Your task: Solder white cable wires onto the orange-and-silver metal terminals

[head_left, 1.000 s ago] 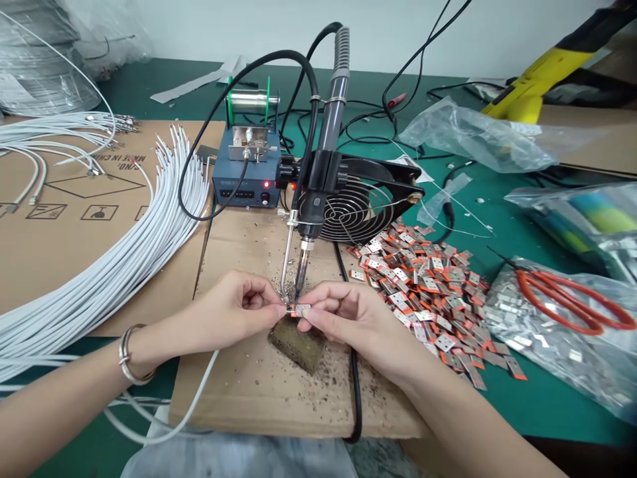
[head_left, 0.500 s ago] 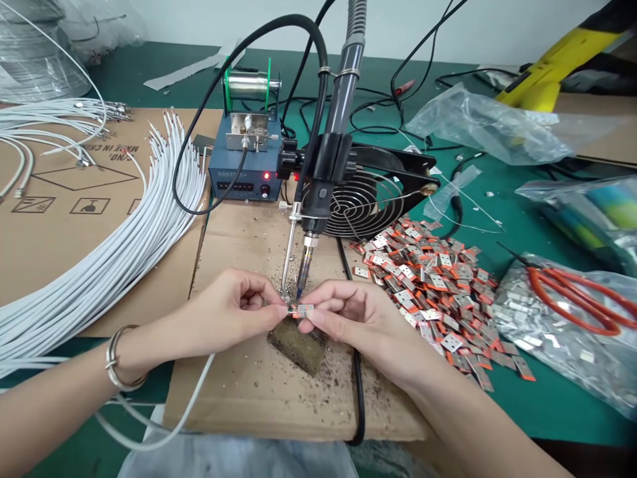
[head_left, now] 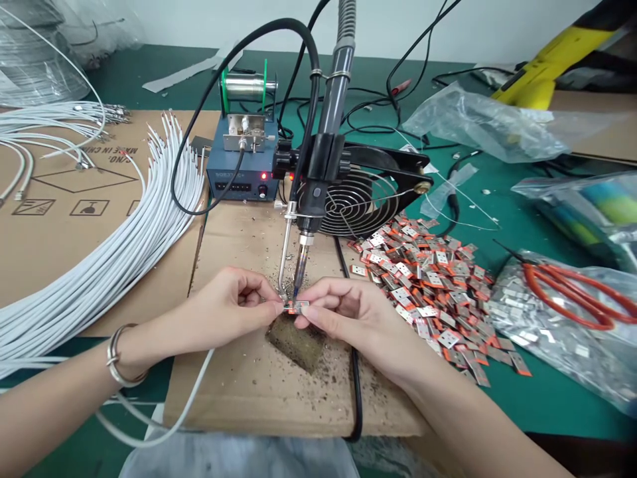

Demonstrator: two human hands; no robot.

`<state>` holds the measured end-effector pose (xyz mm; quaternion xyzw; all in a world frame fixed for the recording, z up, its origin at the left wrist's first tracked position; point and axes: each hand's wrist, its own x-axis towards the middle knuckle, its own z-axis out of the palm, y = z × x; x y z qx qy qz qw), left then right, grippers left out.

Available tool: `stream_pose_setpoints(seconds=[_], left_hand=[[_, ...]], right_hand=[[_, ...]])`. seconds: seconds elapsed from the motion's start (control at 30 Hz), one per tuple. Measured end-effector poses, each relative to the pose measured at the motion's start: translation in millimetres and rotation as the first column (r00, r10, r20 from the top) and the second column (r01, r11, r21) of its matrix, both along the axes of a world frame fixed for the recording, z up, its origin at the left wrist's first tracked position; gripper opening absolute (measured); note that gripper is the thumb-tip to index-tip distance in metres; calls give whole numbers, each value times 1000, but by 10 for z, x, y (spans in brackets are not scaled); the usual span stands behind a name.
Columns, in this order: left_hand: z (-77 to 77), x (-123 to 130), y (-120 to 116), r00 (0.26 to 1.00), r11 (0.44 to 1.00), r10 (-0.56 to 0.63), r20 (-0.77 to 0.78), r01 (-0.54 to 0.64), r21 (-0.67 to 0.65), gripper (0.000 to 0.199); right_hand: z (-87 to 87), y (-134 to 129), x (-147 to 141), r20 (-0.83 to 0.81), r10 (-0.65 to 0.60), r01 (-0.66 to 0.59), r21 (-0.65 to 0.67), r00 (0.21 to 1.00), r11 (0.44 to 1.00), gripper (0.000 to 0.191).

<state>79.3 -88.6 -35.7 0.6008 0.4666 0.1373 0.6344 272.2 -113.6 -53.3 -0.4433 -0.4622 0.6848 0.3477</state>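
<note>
Between finger and thumb, my left hand [head_left: 251, 302] pinches the end of a white cable [head_left: 195, 392], whose length loops down below the wrist. My right hand [head_left: 343, 309] is closed on a small USB connector [head_left: 300, 307] with a metal shell and an orange part. The cable end and the connector meet right under the tip of a mounted soldering iron [head_left: 301, 265]. A thin metal solder feed tube [head_left: 285, 259] comes down beside the tip. Beneath my fingers lies a dirty brownish sponge pad [head_left: 298, 344]. The exact contact at the joint is too small to make out.
A blue solder feeder [head_left: 241, 169] carries a solder spool [head_left: 245, 86]. A fan [head_left: 355, 202] stands behind the iron. To the right are piled USB connectors [head_left: 432, 279] and red-handled scissors [head_left: 572, 292] on a plastic bag. Bundled white cables [head_left: 124, 245] lie on cardboard at left.
The view has shifted slightly. Both hands stay at the iron's tip, and the connector sits a little closer beneath it, with my right fingers slightly adjusted.
</note>
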Motion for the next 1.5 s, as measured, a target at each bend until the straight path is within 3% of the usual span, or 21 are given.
stream_pose_setpoints(seconds=[1.5], left_hand=[[-17,-6,-9,999,999,-12,-40,14,39,16]], right_hand=[[-20,-12,8,18,17,-17,27,1000,999,18]])
